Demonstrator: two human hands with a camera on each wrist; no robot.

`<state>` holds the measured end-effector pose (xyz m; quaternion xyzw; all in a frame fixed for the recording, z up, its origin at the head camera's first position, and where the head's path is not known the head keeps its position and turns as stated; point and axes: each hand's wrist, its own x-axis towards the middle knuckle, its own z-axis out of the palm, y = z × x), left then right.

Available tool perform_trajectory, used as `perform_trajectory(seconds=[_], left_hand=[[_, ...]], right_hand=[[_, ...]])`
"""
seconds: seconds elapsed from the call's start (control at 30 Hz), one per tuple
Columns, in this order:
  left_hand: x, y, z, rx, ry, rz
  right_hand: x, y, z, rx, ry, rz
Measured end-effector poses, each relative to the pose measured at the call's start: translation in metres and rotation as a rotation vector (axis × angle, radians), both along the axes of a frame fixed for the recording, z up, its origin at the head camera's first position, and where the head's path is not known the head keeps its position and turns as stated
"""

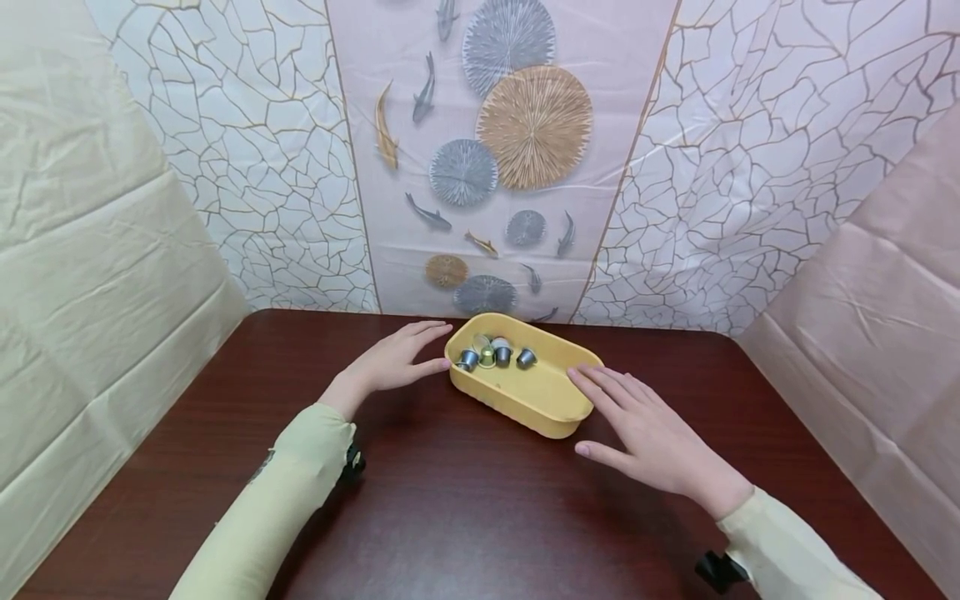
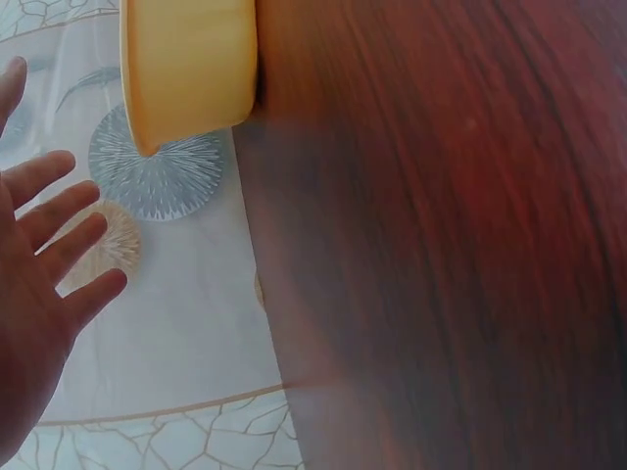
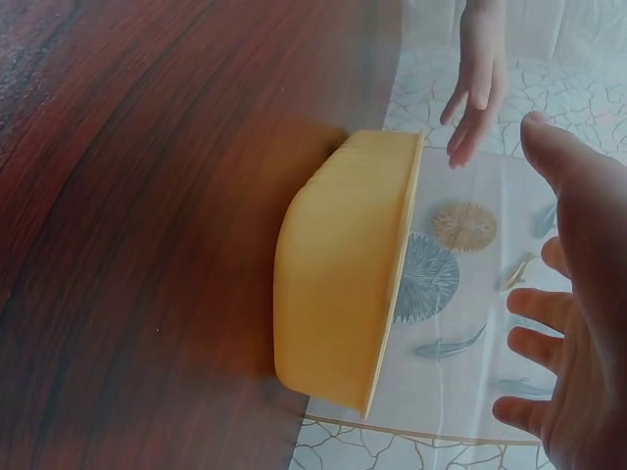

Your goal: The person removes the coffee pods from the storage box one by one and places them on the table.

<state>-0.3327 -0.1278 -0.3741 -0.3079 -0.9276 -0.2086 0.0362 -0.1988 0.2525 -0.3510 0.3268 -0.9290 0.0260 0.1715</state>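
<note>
Two arms (image 1: 255, 504) stretched forward, left grip (image 1: 392, 362) and right grip (image 1: 654, 432) relaxed, uncurled, flanking yellow tray (image 1: 542, 387)

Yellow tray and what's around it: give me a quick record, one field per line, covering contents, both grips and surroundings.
container: yellow tray, slanted on the dark table
contents: several small pods, mostly dark, one greenish-gold, toward the left end
left grip: fingers extended near the left end, holding nothing
right grip: fingers extended by the right end, holding nothing
backdrop: patterned sheet with discs and fish
</note>
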Motion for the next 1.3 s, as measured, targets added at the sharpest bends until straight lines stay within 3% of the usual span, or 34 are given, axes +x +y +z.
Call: perform_trajectory(seconds=[0.47, 0.8, 1.07, 1.3], left_hand=[[-0.016, 0.014, -0.023, 0.118, -0.078, 0.052], [-0.017, 0.023, -0.029, 0.109, -0.062, 0.211], [-0.019, 0.028, -0.033, 0.097, -0.034, 0.229], [-0.022, 0.031, -0.034, 0.223, -0.115, 0.226]], right_hand=[[0.001, -0.004, -0.010, -0.014, -0.023, 0.004], [0.001, -0.008, -0.007, -0.010, -0.025, 0.016], [0.000, -0.010, -0.007, -0.013, -0.017, 0.029], [0.000, -0.011, -0.008, -0.012, -0.021, 0.025]])
